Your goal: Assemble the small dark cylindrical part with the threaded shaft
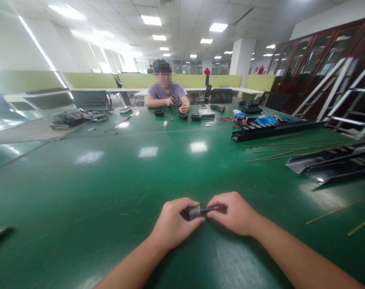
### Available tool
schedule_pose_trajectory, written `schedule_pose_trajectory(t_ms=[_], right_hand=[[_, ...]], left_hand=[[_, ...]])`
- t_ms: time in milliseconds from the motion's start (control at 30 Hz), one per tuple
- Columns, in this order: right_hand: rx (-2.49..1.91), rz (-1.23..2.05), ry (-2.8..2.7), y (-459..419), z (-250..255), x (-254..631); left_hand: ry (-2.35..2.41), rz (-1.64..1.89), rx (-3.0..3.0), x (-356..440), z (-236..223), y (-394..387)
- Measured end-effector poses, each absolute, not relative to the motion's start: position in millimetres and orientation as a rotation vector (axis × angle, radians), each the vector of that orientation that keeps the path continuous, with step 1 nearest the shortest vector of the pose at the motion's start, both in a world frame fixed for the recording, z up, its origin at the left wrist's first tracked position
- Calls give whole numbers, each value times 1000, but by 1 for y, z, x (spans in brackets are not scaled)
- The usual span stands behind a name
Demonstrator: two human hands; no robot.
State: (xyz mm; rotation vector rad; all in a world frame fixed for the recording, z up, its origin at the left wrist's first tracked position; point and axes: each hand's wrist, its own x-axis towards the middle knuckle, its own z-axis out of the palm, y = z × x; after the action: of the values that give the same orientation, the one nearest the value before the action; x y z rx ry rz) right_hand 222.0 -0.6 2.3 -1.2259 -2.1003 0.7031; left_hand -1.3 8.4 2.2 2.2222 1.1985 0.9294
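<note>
A small grey cylinder with a dark ribbed shaft [195, 212] lies sideways between my hands, just above the green table [119, 176]. My left hand [175, 220] is closed round the cylinder end, thumb and fingers on either side. My right hand [234, 212] pinches at the thin right end of the shaft, its fingertips curled together. The exact kind of the part is too small to make out, and its outer ends are partly hidden by my fingers.
Across the table a person [166, 94] in a purple top handles a dark tool. Black trays [187, 117] stand before them. Long black channels [260, 130] and thin rods [290, 151] lie at right, near a ladder [333, 90]. A cluttered heap [77, 117] sits at far left.
</note>
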Motion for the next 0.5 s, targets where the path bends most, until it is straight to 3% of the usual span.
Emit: schedule_pose_trajectory(t_ms=[500], right_hand=[[-1274,729,-2084,-2,4,222]], left_hand=[[1200,914,2199,-1,3,8]])
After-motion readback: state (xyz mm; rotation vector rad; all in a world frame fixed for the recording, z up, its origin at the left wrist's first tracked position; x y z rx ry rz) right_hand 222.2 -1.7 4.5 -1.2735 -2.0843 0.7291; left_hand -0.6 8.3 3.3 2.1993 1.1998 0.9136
